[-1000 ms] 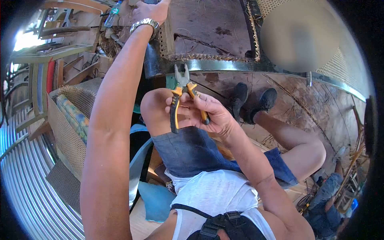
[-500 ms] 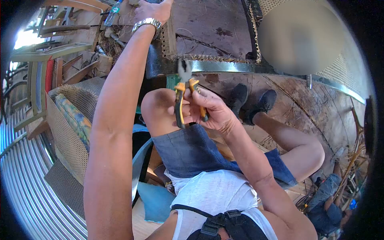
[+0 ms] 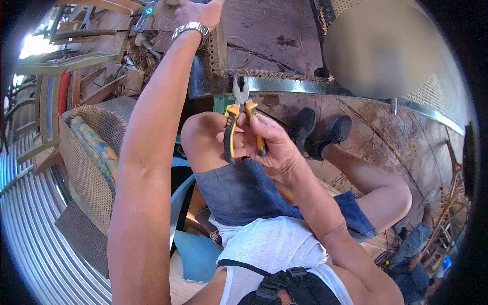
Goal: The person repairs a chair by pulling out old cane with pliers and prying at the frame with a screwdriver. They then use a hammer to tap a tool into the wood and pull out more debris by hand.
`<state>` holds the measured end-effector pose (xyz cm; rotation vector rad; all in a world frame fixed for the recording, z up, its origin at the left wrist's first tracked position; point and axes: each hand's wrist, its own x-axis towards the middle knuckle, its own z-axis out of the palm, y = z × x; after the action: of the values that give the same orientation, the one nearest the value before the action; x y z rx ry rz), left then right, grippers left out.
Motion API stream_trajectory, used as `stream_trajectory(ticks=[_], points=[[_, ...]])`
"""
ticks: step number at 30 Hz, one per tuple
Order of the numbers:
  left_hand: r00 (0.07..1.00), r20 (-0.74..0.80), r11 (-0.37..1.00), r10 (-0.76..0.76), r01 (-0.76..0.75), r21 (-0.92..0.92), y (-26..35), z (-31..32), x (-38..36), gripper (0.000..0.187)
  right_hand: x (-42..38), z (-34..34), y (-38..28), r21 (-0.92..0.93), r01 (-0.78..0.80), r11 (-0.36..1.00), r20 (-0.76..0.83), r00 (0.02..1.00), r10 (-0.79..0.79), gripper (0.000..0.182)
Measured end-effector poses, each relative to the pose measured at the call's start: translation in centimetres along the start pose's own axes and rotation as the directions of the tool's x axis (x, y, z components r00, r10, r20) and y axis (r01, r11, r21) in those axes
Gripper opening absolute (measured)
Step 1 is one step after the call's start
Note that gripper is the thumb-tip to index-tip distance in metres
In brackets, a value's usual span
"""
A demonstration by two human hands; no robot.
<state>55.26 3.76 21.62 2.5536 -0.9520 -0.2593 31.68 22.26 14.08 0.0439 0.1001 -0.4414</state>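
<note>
My right hand (image 3: 274,140) is wrapped around a pair of combination pliers (image 3: 241,94) with yellow and black handles. The pliers point upward over my knee, their jaws slightly apart. Just beyond the jaw tips runs the near rail of a dark wooden chair frame (image 3: 290,85), lined with small holes and frayed cane strands. At the top edge of the view, my left hand (image 3: 198,14), with a metal watch at the wrist, grips the frame's left side; some of its fingers are cut off by the view's edge.
Woven cane panels and a patterned cushion (image 3: 94,145) sit at left, near stacked wooden chair parts (image 3: 101,84). A plastic bottle (image 3: 145,19) lies at upper left. Another person's leg and clothing (image 3: 414,249) show at lower right. Cane scraps litter the floor.
The pliers have turned slightly, and their jaws show wider apart and a little further right. My left hand stays on the frame, shifted slightly right in view.
</note>
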Motion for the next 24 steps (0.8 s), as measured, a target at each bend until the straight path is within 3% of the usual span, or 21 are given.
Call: stream_trajectory(ticks=[7, 10, 15, 18, 21, 24], points=[[1.000, -0.006, 0.999, 0.011, -0.011, -0.050, -0.5, 0.7, 0.2, 0.097, 0.0, 0.0, -0.9, 0.089, -0.086, 0.992, 0.014, 0.996, 0.085, 0.038], [0.993, -0.111, 0.999, 0.039, -0.043, -0.034, -0.7, 1.4, 0.5, 0.097, 0.1, 0.1, -0.9, 0.118, -0.079, 0.990, 0.049, 0.996, 0.073, 0.039], [1.000, -0.012, 0.999, 0.015, -0.015, -0.030, -0.3, 0.7, 0.4, 0.099, 0.0, 2.3, -0.3, 0.120, -0.059, 0.991, -0.053, 0.996, 0.066, 0.036], [1.000, 0.020, 1.000, -0.005, 0.005, -0.006, 0.2, -0.2, -0.1, 0.098, 0.2, 1.5, 0.2, 0.163, -0.049, 0.985, -0.033, 0.998, 0.055, 0.033], [0.999, -0.037, 1.000, 0.015, -0.015, 0.003, -0.1, 0.4, 0.1, 0.096, 0.1, 1.7, -0.2, 0.107, -0.065, 0.992, -0.106, 0.991, 0.077, 0.033], [1.000, -0.012, 1.000, 0.013, -0.013, -0.003, -0.2, 0.4, 0.2, 0.095, 0.8, 1.3, -0.3, 0.041, -0.130, 0.991, -0.062, 0.989, 0.133, 0.034]])
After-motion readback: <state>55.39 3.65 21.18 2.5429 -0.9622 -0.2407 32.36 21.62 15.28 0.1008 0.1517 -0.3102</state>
